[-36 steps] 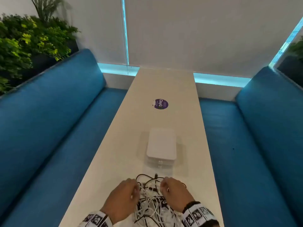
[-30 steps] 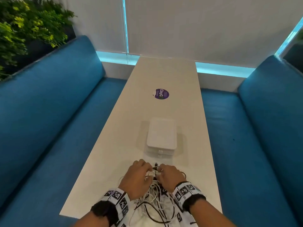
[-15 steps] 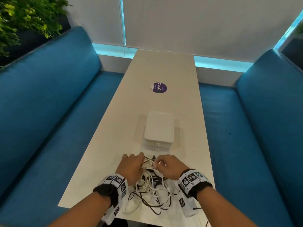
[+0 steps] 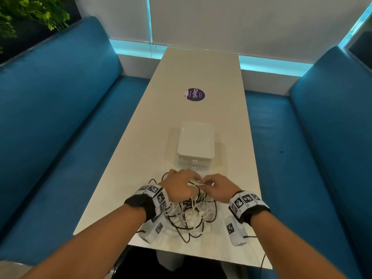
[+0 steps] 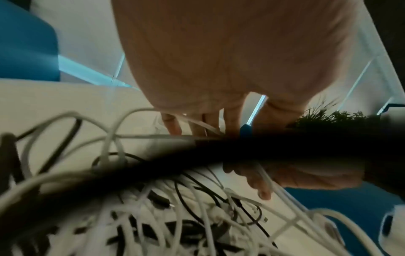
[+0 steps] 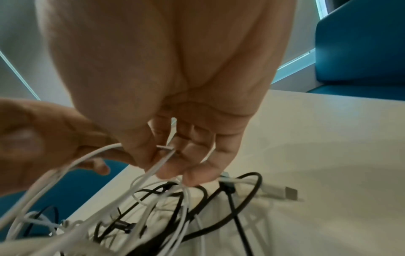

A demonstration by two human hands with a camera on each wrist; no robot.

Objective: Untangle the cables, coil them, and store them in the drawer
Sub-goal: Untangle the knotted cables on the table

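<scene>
A tangle of black and white cables (image 4: 191, 216) lies on the white table (image 4: 201, 67) near its front edge. Both hands hover over the far side of the pile, close together. My left hand (image 4: 182, 186) grips white cable strands (image 6: 96, 152) lifted off the heap, fingers curled (image 5: 173, 123). My right hand (image 4: 217, 188) pinches a thin white cable (image 6: 162, 161) between thumb and fingertips (image 6: 192, 175). A metal-tipped white plug (image 6: 282, 190) lies on the table beside the black loops. Just beyond the hands stands the small white drawer box (image 4: 195, 143), its drawers closed.
A purple round sticker (image 4: 194, 95) marks the table farther back. Blue bench seats (image 4: 60, 117) run along both sides, the right one (image 4: 302, 158) close to the table edge. Plants (image 4: 30, 11) stand at the upper left. A wall closes the far end.
Both hands have lifted a little off the pile, drawing white strands up between them. More of my forearms and the table's front edge shows now.
</scene>
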